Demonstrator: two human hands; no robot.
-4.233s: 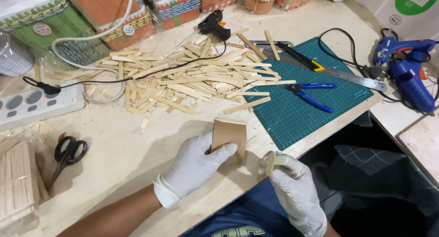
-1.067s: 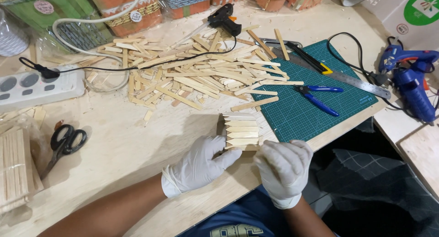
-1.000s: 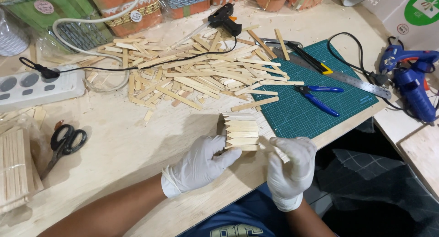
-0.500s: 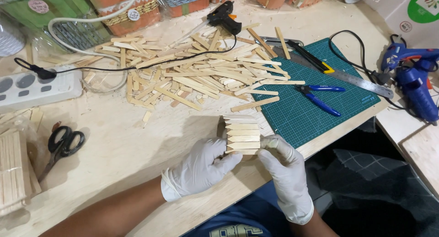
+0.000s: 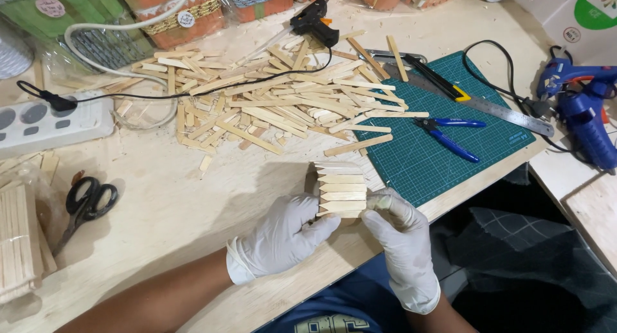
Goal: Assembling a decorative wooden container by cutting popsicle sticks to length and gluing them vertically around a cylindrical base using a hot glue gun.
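Note:
Both of my hands wear white gloves. Between them lies a small panel of pointed wooden craft sticks (image 5: pixel 341 190), glued side by side, near the table's front edge. My left hand (image 5: pixel 283 236) grips the panel's lower left edge with fingers curled under it. From the right, my right hand (image 5: pixel 400 234) pinches the panel's lower right corner with thumb and fingertips. The panel rests just left of the green cutting mat (image 5: pixel 443 137).
A heap of loose craft sticks (image 5: pixel 276 102) spreads behind the panel. Blue pliers (image 5: pixel 448 135), a steel ruler (image 5: pixel 475 102) and a cutter lie on the mat. A black glue gun (image 5: pixel 313 21), blue glue gun (image 5: pixel 585 114), power strip (image 5: pixel 45 121), scissors (image 5: pixel 83 208) and stick bundle (image 5: pixel 19 243) surround.
The panel was turned from its plain brown back to its stick-covered face. My right hand lifted away briefly holding a stick, then came back to the panel's right corner.

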